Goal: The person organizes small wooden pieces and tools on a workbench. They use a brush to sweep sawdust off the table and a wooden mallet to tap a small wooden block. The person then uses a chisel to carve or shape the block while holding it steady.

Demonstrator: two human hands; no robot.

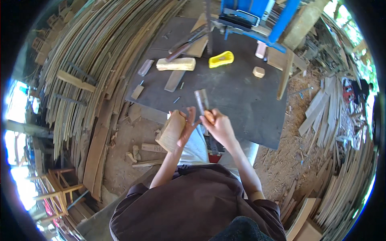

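Observation:
My left hand (pixel 187 130) is wrapped against a pale wooden block (pixel 172 131), held tilted in front of my lap at the near edge of the dark table (pixel 241 104). Part of its grip is hidden behind the block. Closed around an orange-brown wooden handle, my right hand (pixel 221 127) holds a chisel (pixel 201 100). The wide metal blade, slightly blurred, points up and away over the tabletop. Both hands are close together, and the chisel's blade stands apart from the block.
On the table lie a long pale wood piece (pixel 176 64), a yellow tray-like thing (pixel 221 59), a small block (pixel 258 72) and a flat grey bar (pixel 174 80). A blue machine frame (pixel 277 24) stands at the far side. Stacked planks (pixel 92 60) line the left; scrap wood (pixel 321 108) lies right.

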